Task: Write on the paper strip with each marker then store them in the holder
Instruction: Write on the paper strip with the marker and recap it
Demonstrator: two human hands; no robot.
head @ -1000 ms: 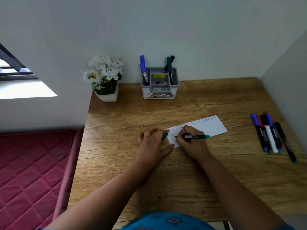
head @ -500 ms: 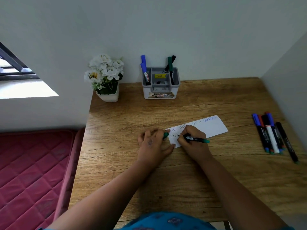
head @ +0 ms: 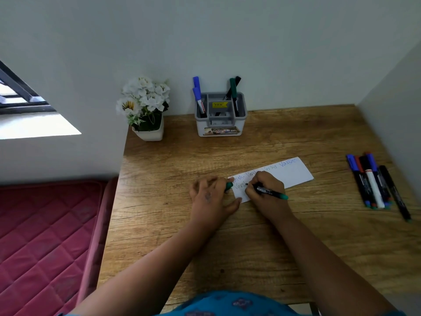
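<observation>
Single head-worn wide-angle view, looking forward and down, close above wooden desk (head: 227, 236), facing wall corner

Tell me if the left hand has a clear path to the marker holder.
Probably yes: bare desk lies between the left hand and the holder, though that hand is pinning the paper strip and holding a green cap.

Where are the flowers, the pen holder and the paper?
flowers (head: 145, 96), head view, on the white blooms.
pen holder (head: 220, 131), head view, on its front wall.
paper (head: 296, 173), head view, on the blank right part.
</observation>
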